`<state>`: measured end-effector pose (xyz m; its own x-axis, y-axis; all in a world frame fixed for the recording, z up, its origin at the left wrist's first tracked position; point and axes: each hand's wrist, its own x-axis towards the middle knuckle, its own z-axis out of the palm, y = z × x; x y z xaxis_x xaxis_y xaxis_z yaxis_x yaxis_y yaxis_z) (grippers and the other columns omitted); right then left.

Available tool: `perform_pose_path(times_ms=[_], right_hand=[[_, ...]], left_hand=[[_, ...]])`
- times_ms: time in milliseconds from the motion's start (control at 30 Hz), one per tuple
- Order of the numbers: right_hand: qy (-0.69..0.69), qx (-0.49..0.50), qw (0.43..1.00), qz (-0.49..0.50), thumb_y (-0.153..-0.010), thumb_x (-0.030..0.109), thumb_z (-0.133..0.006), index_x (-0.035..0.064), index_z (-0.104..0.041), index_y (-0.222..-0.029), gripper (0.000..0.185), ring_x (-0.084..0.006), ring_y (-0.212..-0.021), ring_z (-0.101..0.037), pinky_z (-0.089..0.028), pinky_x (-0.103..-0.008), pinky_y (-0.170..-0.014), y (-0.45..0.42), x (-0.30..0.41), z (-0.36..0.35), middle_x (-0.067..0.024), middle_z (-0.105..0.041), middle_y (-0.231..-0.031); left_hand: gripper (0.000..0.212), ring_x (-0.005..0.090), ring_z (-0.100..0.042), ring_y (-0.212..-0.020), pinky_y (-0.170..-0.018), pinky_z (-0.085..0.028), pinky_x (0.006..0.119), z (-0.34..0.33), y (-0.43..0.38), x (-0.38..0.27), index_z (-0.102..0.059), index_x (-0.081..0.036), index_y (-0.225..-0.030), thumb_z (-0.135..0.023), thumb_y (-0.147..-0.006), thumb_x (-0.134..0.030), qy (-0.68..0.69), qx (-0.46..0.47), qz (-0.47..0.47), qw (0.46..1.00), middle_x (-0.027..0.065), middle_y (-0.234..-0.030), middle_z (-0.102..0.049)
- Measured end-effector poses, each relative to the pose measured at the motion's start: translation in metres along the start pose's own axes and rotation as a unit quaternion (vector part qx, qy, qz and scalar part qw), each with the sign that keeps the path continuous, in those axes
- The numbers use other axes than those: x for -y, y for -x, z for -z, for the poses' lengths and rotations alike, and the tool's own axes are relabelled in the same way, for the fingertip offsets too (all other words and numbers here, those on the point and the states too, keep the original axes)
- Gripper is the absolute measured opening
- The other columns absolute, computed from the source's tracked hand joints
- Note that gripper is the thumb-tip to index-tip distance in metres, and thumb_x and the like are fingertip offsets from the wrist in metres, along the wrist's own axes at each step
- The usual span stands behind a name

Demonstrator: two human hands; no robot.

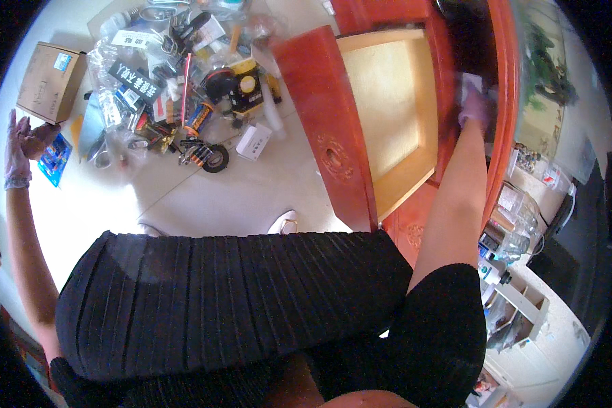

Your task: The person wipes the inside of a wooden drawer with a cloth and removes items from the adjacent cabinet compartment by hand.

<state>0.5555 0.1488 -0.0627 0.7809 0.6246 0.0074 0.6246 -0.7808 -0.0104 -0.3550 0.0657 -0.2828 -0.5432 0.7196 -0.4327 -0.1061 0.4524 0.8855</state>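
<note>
My right hand point(474, 109), in a thin purple glove, reaches into the dark recess of a red wooden cabinet point(502, 102). It holds a small white cloth or tissue point(471, 81), blurred. Below that arm, a drawer point(380, 92) with a bare pale-wood inside and a carved red front point(331, 148) is pulled out. Far to the left, my gloved left hand point(23, 143) hovers with fingers apart and nothing clearly held. Beside it are a cardboard box point(48, 84) and a blue blister pack point(56, 160), partly hidden by the fingers.
A heap on the tiled floor includes a battery pack point(199, 120), a roll of black tape point(215, 158), a small white box point(254, 142), a light bulb point(117, 21) and plastic bags. Bottles point(494, 270) and an organizer point(520, 306) stand at right. My shoe point(284, 223) is below.
</note>
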Motion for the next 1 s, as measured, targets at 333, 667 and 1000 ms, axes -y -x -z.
perform_pose_path(times_ms=[333, 667, 1000], right_hand=[[-0.295, 0.044, 0.915, 0.272, -0.085, 0.029, -0.077, 0.001, -0.051, -0.111, 0.046, -0.0204, -0.093, -0.056, -0.046, -0.0352, -0.086, 0.185, 0.039, -0.01, -0.0105, -0.061, -0.104], [-0.141, 0.058, 0.682, 0.715, -0.066, 0.035, -0.085, 0.0056, -0.056, -0.105, 0.057, -0.0343, -0.08, -0.063, -0.05, -0.0447, -0.073, 0.357, 0.108, 0.051, -0.0142, -0.061, -0.087], [-0.083, 0.274, 0.713, 0.64, -0.078, 0.04, -0.075, 0.006, -0.056, -0.132, 0.067, -0.0344, -0.114, -0.057, -0.046, -0.0426, -0.099, 0.361, 0.131, 0.051, -0.0181, -0.06, -0.12]], left_hand=[[0.057, 0.0252, -0.061, -0.114, -0.104, -0.046, 0.036, 0.0, 0.044, -0.057, -0.056, -0.001, -0.13, -0.053, -0.098, -0.048, 0.12, 0.058, 0.011, 0.991, 0.0167, -0.126, -0.062], [0.058, 0.0189, -0.059, -0.111, -0.095, -0.05, 0.03, -0.153, 0.256, -0.163, -0.053, -0.005, -0.135, -0.055, -0.097, -0.049, -0.197, 0.583, -0.024, 0.788, 0.0108, -0.125, -0.059], [0.075, 0.0276, -0.066, -0.099, -0.086, -0.057, 0.04, -0.131, 0.246, -0.057, -0.041, 0.003, -0.138, -0.072, -0.084, -0.039, -0.091, 0.543, 0.214, 0.807, 0.016, -0.11, -0.064]])
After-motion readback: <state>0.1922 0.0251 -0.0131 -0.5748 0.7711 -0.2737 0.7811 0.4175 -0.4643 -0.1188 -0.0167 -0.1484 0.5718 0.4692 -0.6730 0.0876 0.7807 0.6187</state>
